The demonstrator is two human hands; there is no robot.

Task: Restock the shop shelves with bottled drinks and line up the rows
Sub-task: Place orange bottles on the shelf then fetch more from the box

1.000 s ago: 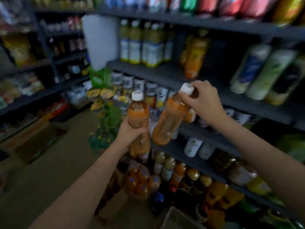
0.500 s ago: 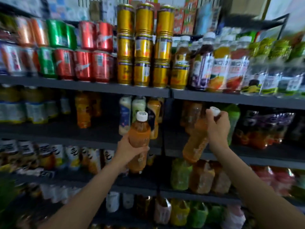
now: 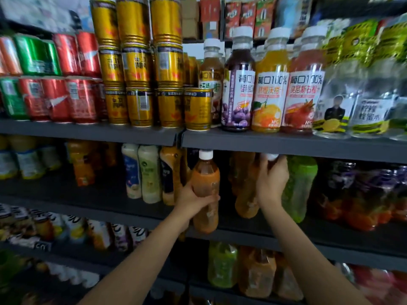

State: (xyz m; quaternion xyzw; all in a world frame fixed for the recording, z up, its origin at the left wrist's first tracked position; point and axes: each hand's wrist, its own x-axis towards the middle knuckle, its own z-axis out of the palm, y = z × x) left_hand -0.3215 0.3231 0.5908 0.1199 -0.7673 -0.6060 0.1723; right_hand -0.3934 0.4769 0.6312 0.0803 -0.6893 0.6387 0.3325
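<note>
Both hands have come up and forward since the earlier frame, and the right bottle has gone from out in front of the shelving to inside the middle shelf bay.

Now the right hand [image 3: 272, 183] wraps its fingers round the neck and shoulder of an orange bottle [image 3: 245, 203], white cap just showing above the knuckles at about 12 o'clock. That bottle's long axis is near upright, cap tipped slightly toward 1 o'clock, base toward 7 o'clock; it hangs just above the middle shelf [image 3: 110, 213], beside a green bottle [image 3: 297, 188] at its 3 o'clock. Whether its base touches the board I cannot tell.

At 9 o'clock from it, the left hand [image 3: 193, 200] grips a second orange bottle [image 3: 206, 183] round the lower body, fingers curled across the front. It stands upright, cap at 12 o'clock just under the lip of the upper shelf [image 3: 286, 144], and is held in front of the shelf edge, not yet in the bay.

My judgement: the right hand is nearer to setting down, and its bottle needs to go straight down and back. The left bottle would follow into the gap at its 3 o'clock, between the cream-labelled bottles [image 3: 141, 172] and the right bottle.
</note>
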